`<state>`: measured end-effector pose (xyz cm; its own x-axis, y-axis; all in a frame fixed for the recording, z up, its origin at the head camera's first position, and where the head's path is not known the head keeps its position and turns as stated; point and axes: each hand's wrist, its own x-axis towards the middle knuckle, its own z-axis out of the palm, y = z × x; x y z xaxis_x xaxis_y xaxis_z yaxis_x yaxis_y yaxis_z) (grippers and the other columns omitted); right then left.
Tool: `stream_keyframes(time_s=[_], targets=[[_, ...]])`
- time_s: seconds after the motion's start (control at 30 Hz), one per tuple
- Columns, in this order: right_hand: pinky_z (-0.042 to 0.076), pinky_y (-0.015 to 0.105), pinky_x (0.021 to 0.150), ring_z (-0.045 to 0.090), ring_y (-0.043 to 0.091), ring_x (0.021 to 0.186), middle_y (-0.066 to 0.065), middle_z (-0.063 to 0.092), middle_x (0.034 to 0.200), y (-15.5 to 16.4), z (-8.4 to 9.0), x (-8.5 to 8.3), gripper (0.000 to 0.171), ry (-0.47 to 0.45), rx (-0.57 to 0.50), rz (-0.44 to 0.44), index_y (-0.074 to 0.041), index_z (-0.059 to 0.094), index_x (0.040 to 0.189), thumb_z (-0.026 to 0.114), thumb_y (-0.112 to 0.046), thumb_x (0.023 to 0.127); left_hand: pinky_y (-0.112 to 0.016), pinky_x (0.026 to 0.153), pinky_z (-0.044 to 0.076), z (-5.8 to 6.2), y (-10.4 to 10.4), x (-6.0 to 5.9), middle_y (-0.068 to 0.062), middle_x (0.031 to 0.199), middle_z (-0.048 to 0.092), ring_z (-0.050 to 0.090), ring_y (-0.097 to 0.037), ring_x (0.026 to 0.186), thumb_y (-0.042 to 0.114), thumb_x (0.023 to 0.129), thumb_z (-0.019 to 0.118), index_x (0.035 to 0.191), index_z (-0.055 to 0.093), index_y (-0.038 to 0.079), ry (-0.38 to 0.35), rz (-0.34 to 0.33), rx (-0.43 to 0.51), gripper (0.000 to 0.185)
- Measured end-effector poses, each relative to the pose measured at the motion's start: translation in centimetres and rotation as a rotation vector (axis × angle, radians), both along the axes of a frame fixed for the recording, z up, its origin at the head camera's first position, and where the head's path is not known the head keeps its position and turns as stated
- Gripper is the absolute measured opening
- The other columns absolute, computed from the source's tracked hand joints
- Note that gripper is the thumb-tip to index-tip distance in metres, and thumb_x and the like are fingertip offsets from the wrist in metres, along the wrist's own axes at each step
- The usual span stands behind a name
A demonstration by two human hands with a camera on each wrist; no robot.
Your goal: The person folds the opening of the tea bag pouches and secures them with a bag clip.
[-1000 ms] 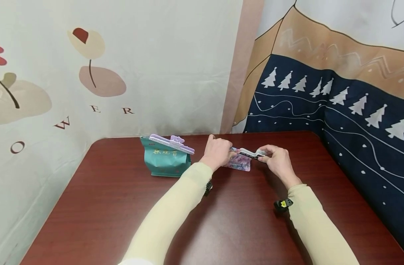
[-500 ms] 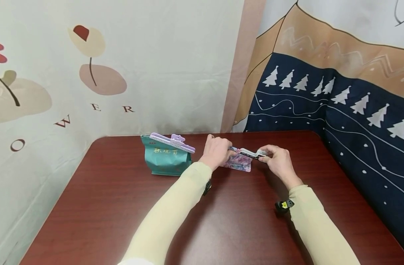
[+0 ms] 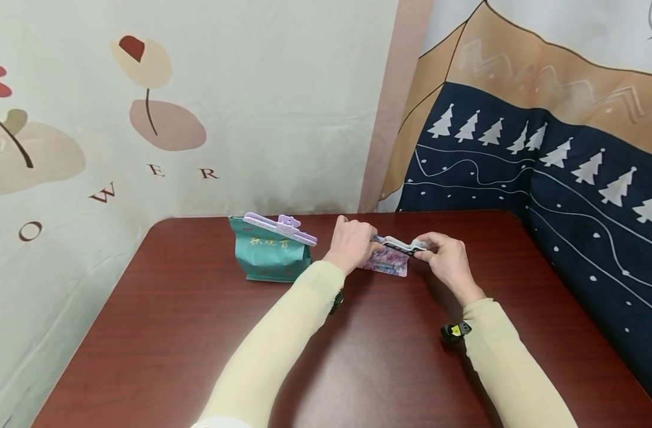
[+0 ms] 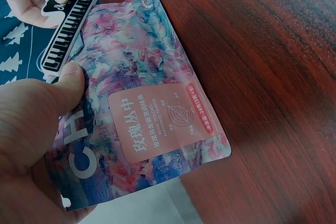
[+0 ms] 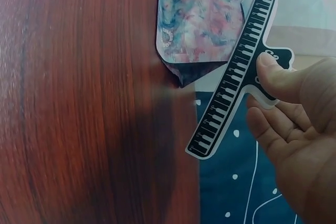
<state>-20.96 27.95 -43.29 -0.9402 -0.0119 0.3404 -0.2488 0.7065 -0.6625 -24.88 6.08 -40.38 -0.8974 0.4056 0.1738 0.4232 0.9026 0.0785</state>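
Observation:
A pink and blue patterned pouch [image 3: 388, 261] [image 4: 147, 114] [image 5: 202, 22] stands on the dark red table [image 3: 368, 356]. My left hand [image 3: 352, 245] [image 4: 37, 129] pinches its top edge, thumb on the front. My right hand [image 3: 443, 252] [image 5: 294, 129] pinches the handle of a black and white piano-key sealing clip [image 3: 403, 245] [image 4: 71, 24] [image 5: 239, 77], which lies along the pouch's top. Whether the clip's bars grip the pouch edge is not clear.
A teal pouch [image 3: 269, 255] stands at the back left of the table, closed by a lilac clip [image 3: 280, 228]. Printed cloth hangs behind [image 3: 170, 119] and to the right [image 3: 572, 178]. A black wrist camera [image 3: 454, 330] sits on my right forearm.
The clip has slid a little left along the pouch's top, toward my left hand. Both hands keep their hold.

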Motion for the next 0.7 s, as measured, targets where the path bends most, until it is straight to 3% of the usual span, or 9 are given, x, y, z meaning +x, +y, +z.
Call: stream_keyframes(time_s=[0.37,0.7], targets=[[0.050,0.023,0.070,0.070,0.032,0.083,0.021,0.077,0.099,-0.68,0.07,0.07,0.024,-0.018,-0.035,-0.013,-0.003,0.077,0.109,0.080,0.003,0.086,-0.038,0.086,0.035,0.18,-0.06,0.08,0.006,0.094,0.079,0.068,-0.014,0.085,0.052,0.092,0.073,0.109,0.082,0.025,-0.010,0.007,0.005,0.033],[0.051,0.037,0.072,0.070,0.033,0.082,0.020,0.077,0.098,-0.74,0.11,-0.01,0.025,-0.033,-0.039,-0.015,-0.002,0.077,0.109,0.080,0.004,0.086,-0.037,0.088,0.036,0.36,-0.28,0.09,0.007,0.092,0.078,0.065,-0.013,0.083,0.052,0.093,0.073,0.110,0.082,0.024,-0.048,-0.004,0.019,0.034]])
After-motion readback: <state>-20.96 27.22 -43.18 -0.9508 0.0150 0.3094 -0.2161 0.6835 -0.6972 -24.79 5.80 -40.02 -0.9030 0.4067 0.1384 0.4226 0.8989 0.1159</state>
